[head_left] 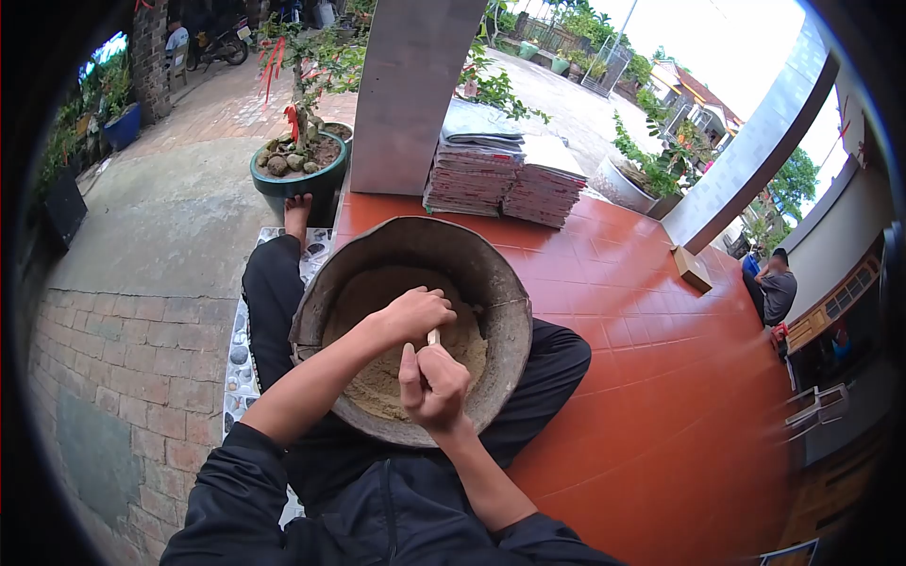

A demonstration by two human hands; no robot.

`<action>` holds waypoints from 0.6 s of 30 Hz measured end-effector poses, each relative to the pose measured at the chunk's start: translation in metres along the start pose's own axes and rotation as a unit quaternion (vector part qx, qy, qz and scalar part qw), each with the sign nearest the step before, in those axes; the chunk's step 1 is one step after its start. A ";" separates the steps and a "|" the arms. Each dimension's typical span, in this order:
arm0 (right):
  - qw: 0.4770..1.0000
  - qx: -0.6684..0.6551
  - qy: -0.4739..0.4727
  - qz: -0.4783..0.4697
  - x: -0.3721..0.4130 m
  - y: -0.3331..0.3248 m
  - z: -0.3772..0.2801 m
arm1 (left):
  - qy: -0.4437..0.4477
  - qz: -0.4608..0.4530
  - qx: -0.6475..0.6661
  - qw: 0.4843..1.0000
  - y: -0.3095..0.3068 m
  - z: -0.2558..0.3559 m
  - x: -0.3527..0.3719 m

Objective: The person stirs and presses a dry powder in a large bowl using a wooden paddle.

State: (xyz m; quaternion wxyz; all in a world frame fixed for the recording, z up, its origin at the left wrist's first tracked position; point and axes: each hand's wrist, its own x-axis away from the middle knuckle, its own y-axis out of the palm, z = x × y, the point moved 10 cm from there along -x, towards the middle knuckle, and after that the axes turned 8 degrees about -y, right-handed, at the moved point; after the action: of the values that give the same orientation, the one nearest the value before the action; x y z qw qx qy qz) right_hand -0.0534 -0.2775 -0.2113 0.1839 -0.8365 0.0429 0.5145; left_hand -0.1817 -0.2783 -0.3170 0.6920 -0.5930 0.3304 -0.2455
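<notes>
A large, worn, dark basin (510, 321) rests on my lap, with tan powder (373, 389) spread over its bottom and up its inner side. Above the powder, my left hand (415, 316) is closed and reaches in from the left. Just nearer to me, my right hand (439, 382) is closed in a fist, its thumb raised. A short piece of a thin pale stick (433, 337) shows between the two hands, which both grip it. The fingers cover the rest of the stick.
Stacks of paper-like sheets (472, 170) stand by a pillar (411, 94) on the red tiled floor (623, 311). A potted plant (300, 179) is beyond my bare foot (297, 217). At the far right a person (779, 288) sits near a brown box (692, 271).
</notes>
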 end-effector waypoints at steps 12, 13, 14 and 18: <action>0.988 0.070 0.102 -0.091 -0.034 0.008 0.026 | 0.087 0.122 0.233 0.961 -0.040 0.020 0.005; 0.979 0.043 0.167 -0.106 -0.035 0.006 0.035 | 0.092 0.139 0.280 0.946 -0.047 0.016 0.007; 0.973 -0.010 0.209 -0.096 -0.039 0.001 0.041 | 0.095 0.149 0.316 0.932 -0.050 0.017 0.009; 0.967 -0.045 0.221 -0.119 -0.046 -0.004 0.058 | 0.126 0.155 0.490 0.849 -0.043 0.028 0.012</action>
State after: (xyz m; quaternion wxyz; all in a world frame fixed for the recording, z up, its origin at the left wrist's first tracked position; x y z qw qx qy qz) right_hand -0.1228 -0.2583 -0.1936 0.1918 -0.9358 -0.0406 0.2931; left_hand -0.1505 -0.2760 -0.2742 0.8741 -0.0823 0.3394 -0.3378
